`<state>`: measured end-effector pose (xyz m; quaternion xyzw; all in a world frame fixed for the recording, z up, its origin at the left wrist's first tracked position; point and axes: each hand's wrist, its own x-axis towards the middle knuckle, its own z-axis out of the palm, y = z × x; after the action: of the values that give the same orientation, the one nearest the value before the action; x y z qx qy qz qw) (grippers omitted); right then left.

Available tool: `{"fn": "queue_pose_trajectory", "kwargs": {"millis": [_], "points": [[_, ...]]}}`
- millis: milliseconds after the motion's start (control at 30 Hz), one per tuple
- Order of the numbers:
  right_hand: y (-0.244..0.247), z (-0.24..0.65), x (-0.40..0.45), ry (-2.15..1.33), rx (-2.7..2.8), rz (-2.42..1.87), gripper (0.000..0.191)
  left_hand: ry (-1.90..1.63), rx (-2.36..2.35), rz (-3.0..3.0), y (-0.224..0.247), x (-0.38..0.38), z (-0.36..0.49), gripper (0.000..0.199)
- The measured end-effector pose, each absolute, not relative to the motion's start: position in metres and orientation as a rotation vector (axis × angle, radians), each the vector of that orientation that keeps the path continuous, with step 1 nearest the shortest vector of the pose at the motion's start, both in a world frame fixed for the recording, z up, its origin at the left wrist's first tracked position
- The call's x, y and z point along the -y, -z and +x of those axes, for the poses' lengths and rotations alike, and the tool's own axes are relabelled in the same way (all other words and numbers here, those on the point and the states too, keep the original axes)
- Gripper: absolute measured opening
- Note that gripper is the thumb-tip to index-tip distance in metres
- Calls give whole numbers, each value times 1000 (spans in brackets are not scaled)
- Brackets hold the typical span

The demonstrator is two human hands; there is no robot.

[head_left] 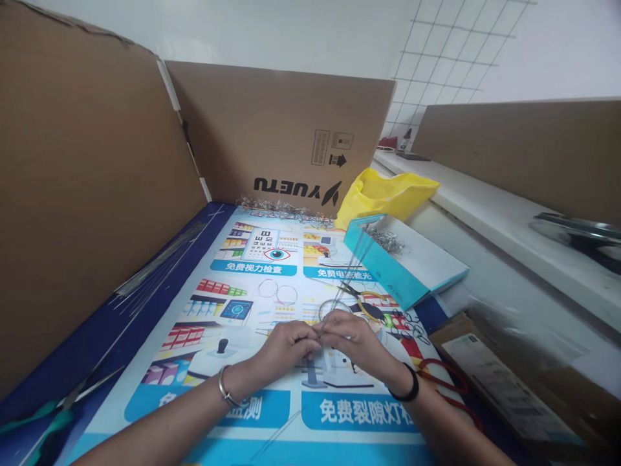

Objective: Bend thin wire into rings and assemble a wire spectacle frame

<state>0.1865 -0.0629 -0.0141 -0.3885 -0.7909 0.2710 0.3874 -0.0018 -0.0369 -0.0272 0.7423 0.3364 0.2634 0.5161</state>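
Several thin grey wires (347,275) rise from between my two hands and slant up to the right. My left hand (290,344) is closed in a pinch on their lower end. Close against it, my right hand (350,331) is also closed, with its fingers pinching the same wires. A round wire loop (334,305) shows just above my right hand; I cannot tell whether it joins the held wires. Behind the hands, thin wire rings (277,292) lie on the printed mat (262,317). Scissors with yellow and black handles (363,301) rest beyond my right hand.
An open blue box (412,288) holds tangled silver wire (388,241). Behind it sits a yellow bag (383,194). Straight wires (155,265) lie left, with teal-handled scissors (55,417) nearer. A red-handled tool (449,382) lies right. Cardboard panels (272,123) enclose the back and left.
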Motion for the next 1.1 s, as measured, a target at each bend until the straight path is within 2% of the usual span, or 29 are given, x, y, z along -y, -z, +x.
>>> {"fn": "queue_pose_trajectory", "kwargs": {"millis": [200,600,833,1100], "points": [[11,194,58,-882,2026,-900,21,-604,-810,1790,30,37,-2,19],[1,190,55,-982,2035,-917,23,-599,-804,1828,36,35,-2,19],[-5,182,63,-777,2008,-984,15,-575,-830,1828,36,34,-3,18],[-3,177,66,-616,2051,-977,16,-543,-811,2006,29,28,-7,17]]}}
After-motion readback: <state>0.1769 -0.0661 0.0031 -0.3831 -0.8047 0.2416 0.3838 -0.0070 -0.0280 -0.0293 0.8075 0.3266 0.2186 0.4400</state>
